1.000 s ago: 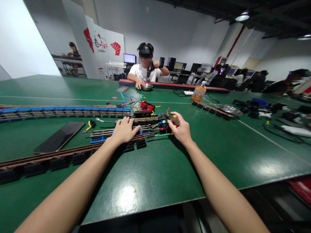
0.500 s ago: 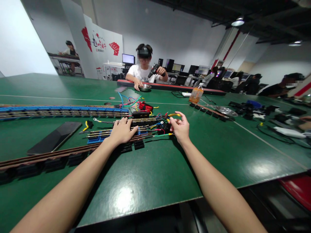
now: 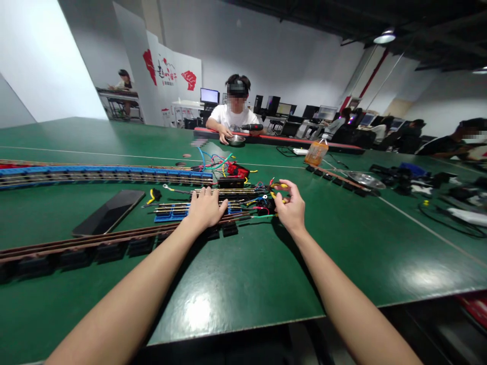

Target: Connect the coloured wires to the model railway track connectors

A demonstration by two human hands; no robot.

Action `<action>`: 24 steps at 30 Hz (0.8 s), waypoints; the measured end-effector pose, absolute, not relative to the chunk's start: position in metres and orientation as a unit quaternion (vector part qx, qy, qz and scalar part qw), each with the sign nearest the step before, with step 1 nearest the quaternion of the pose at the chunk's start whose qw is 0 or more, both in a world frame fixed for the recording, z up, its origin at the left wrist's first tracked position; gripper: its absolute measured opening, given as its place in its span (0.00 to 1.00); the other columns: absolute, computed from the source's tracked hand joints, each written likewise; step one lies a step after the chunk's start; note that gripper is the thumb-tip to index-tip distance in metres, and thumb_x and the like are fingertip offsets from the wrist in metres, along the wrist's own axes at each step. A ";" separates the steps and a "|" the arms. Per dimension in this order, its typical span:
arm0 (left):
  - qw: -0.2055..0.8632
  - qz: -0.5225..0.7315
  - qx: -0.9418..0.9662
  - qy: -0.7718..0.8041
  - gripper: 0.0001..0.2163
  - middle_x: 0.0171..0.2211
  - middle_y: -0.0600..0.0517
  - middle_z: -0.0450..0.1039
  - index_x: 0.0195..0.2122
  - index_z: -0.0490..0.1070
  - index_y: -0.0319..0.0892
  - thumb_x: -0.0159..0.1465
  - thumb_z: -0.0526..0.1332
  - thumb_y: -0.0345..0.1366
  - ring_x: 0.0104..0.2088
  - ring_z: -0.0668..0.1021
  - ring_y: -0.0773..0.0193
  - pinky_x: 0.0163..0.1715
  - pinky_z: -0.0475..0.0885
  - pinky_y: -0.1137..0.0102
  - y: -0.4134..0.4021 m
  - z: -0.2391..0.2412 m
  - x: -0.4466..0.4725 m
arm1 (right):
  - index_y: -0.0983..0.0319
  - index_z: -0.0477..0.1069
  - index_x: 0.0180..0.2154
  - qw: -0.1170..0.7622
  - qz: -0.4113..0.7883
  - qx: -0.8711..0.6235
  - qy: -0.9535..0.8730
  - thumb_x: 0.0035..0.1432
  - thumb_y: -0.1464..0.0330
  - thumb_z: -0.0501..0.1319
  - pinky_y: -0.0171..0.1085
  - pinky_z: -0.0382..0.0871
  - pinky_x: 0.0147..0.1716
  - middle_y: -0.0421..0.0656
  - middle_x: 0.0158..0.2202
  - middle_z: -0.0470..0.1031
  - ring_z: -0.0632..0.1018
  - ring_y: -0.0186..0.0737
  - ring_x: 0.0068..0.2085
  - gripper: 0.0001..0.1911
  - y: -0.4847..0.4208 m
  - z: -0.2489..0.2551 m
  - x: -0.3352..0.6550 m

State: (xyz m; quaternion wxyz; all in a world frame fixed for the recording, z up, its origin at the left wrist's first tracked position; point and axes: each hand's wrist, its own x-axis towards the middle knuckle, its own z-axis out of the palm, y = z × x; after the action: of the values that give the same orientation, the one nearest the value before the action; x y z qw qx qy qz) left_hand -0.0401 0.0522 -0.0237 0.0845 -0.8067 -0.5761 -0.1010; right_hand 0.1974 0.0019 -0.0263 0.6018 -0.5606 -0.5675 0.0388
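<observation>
My left hand [image 3: 206, 210] lies palm down across a cluster of slim metal-railed track strips, its fingers spread. Under it are a blue-based track piece [image 3: 173, 212] and a brown-railed strip with black blocks [image 3: 142, 234]. My right hand [image 3: 292, 207] is at the right end of this cluster. Between its thumb and fingers are what look like small yellow-handled pliers [image 3: 280, 185], their jaws too small to make out. Close by are red and green wires [image 3: 262, 216], a ring terminal [image 3: 265, 197] and a black part, partly behind the fingers.
A black phone [image 3: 108, 213] lies at left, near a long blue track [image 3: 102, 175]. Beyond sit a red part [image 3: 238, 170] and loose wires. Across the table, a person [image 3: 232, 117] has a metal bowl [image 3: 236, 140] and a power drill [image 3: 252, 127]. An orange drink bottle [image 3: 316, 152] stands at right.
The view has shifted slightly left, so everything sits further right. Both my hands keep nearly the same places on the cluster. The person opposite has lowered the drill.
</observation>
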 end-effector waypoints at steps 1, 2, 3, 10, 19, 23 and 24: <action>0.083 -0.102 -0.806 -0.577 0.27 0.59 0.35 0.66 0.57 0.65 0.35 0.69 0.44 0.50 0.61 0.66 0.45 0.59 0.59 0.50 0.052 -0.024 -0.040 | 0.60 0.68 0.51 0.610 0.042 -0.565 -0.554 0.53 0.70 0.57 0.28 0.66 0.18 0.44 0.42 0.79 0.70 0.26 0.19 0.21 0.002 -0.025 0.196; 0.082 -0.105 -0.805 -0.579 0.27 0.59 0.36 0.65 0.57 0.65 0.35 0.69 0.44 0.50 0.61 0.66 0.45 0.59 0.59 0.50 0.052 -0.025 -0.041 | 0.60 0.68 0.51 0.619 0.050 -0.569 -0.539 0.52 0.71 0.57 0.28 0.65 0.17 0.44 0.41 0.79 0.69 0.25 0.18 0.22 0.002 -0.024 0.194; 0.081 -0.108 -0.804 -0.579 0.27 0.60 0.36 0.65 0.57 0.65 0.35 0.69 0.45 0.50 0.61 0.66 0.45 0.59 0.59 0.50 0.052 -0.026 -0.041 | 0.61 0.68 0.51 0.630 0.059 -0.572 -0.522 0.51 0.71 0.57 0.27 0.64 0.15 0.44 0.40 0.79 0.68 0.24 0.16 0.22 0.002 -0.022 0.193; 0.050 -0.141 -0.811 -0.565 0.27 0.61 0.33 0.63 0.57 0.66 0.33 0.68 0.45 0.49 0.61 0.64 0.42 0.56 0.61 0.49 0.051 -0.027 -0.043 | 0.62 0.69 0.51 0.618 0.039 -0.591 -0.517 0.49 0.73 0.55 0.28 0.66 0.12 0.44 0.40 0.80 0.69 0.25 0.14 0.24 -0.005 0.002 0.194; 0.063 -0.159 -0.804 -0.570 0.25 0.55 0.35 0.69 0.53 0.69 0.35 0.67 0.47 0.49 0.56 0.69 0.43 0.53 0.62 0.50 0.050 -0.030 -0.041 | 0.61 0.67 0.46 0.701 0.194 -0.512 -0.457 0.48 0.71 0.57 0.26 0.62 0.10 0.41 0.35 0.78 0.69 0.25 0.15 0.20 -0.010 0.041 0.150; 0.022 -0.160 -0.806 -0.570 0.29 0.56 0.33 0.67 0.54 0.69 0.34 0.68 0.43 0.53 0.57 0.67 0.41 0.53 0.63 0.47 0.047 -0.020 -0.044 | 0.59 0.63 0.48 0.691 0.290 -0.463 -0.474 0.52 0.68 0.57 0.27 0.63 0.10 0.41 0.39 0.78 0.66 0.22 0.13 0.19 0.002 0.038 0.097; -0.004 -0.152 -0.810 -0.567 0.30 0.58 0.34 0.66 0.55 0.68 0.36 0.68 0.41 0.54 0.58 0.67 0.40 0.53 0.63 0.46 0.045 -0.017 -0.046 | 0.59 0.62 0.49 0.689 0.301 -0.451 -0.481 0.53 0.68 0.56 0.27 0.64 0.11 0.42 0.40 0.78 0.66 0.22 0.13 0.19 0.006 0.035 0.083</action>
State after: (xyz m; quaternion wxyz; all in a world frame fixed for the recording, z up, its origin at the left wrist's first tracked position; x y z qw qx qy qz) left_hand -0.0458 0.0454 -0.0165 -0.0040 -0.8097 -0.5669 -0.1518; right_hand 0.0830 0.0064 0.0350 0.6889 -0.4507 -0.4812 0.3010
